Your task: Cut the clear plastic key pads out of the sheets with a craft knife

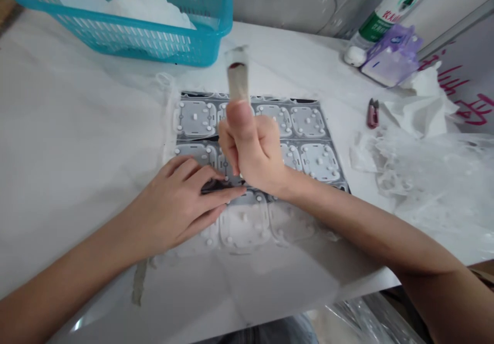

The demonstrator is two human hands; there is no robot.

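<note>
A translucent moulded rubber sheet (309, 143) of square keypad-like pieces lies on a dark mat in the middle of the white table (69, 143). My left hand (181, 205) rests flat on its near left part, fingers stretched out and pressing the sheet down. Closed in a fist, my right hand (250, 148) grips a small upright tool (237, 76) with a pale handle and a dark red mark near its top, its lower end down at the sheet by my left fingertips.
A teal plastic basket (154, 35) with white pieces stands at the back left. At the right lie heaps of clear trimmed film (432, 174), small red snips (372, 113), a purple packet (391, 55) and a green-labelled bottle (389, 9). The table's near edge runs just below my arms.
</note>
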